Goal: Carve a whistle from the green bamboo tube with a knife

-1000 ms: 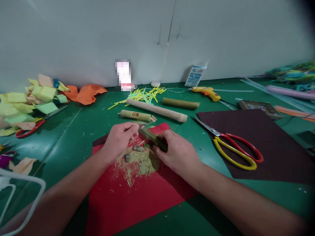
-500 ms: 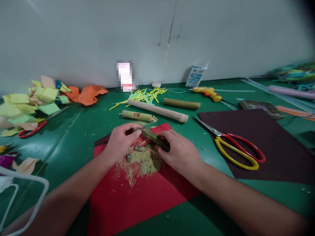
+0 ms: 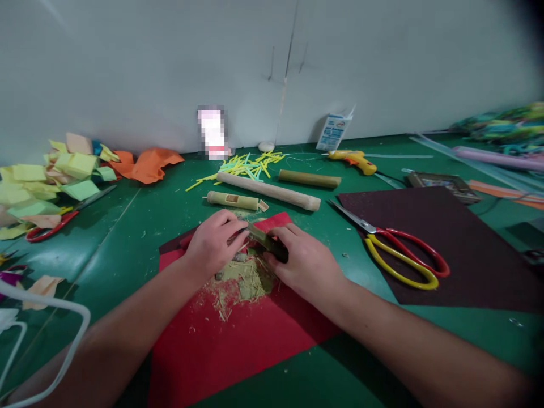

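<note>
Right hand (image 3: 312, 260) gripping green bamboo piece (image 3: 264, 238), frame centre; left hand (image 3: 212, 242) fingers curled at its upper-left end, can't tell what's held; shavings (image 3: 250, 283) below, on red sheet (image 3: 238, 351).

The right hand (image 3: 310, 258) grips a bamboo tube (image 3: 267, 239), angled toward the left hand (image 3: 212, 243), whose fingers curl at its far end; what they pinch is hidden. Below both hands, shavings (image 3: 250, 280) lie on a red sheet (image 3: 238, 345). Just beyond the left hand is a bamboo piece with a square hole (image 3: 244, 200); past it, a pale stick (image 3: 272, 191). Beyond the right hand lie a short bamboo length (image 3: 310, 178) and a glue gun (image 3: 355, 160). To its right, scissors (image 3: 378, 231) rest partly on a dark sheet (image 3: 476, 255). Well left of the left hand sits folded paper (image 3: 63, 173).
</note>
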### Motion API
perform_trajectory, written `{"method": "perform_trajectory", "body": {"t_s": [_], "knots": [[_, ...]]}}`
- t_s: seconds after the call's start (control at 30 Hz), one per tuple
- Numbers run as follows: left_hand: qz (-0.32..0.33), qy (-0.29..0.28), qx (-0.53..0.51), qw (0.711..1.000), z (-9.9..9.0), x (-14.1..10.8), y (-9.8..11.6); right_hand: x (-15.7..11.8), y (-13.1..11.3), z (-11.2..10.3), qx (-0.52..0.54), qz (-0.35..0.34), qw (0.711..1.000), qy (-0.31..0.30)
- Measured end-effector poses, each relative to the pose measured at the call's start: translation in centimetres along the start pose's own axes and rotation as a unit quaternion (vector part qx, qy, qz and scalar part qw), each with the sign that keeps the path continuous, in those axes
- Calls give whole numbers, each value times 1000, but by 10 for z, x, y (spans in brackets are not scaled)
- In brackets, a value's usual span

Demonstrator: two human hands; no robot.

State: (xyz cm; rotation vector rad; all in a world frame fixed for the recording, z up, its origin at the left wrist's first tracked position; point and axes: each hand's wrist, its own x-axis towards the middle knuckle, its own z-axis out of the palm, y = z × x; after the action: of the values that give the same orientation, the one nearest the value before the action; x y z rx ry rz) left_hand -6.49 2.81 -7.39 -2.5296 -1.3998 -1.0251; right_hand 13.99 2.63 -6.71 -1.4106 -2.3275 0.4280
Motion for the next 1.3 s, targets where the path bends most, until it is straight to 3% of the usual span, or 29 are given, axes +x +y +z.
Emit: {"method": "perform_trajectory", "body": {"t_s": [0.57, 0.8, 0.9, 1.07, 1.3], "knots": [[-97, -48, -61, 992, -1, -1, 0, 0, 0, 1, 0, 1, 1000, -1], [-106, -3, -48, 993, 3, 0, -4, 1, 1, 3, -4, 2, 1000, 0], [-80, 6, -39, 996, 7, -1, -2, 2, 0, 3, -2, 2, 1000, -4], [13, -34, -21, 999, 11, -2, 7, 2, 0, 4, 3, -6, 1000, 3], [39, -54, 37, 997, 8, -6, 6, 0, -1, 4, 7, -9, 1000, 2]]}}
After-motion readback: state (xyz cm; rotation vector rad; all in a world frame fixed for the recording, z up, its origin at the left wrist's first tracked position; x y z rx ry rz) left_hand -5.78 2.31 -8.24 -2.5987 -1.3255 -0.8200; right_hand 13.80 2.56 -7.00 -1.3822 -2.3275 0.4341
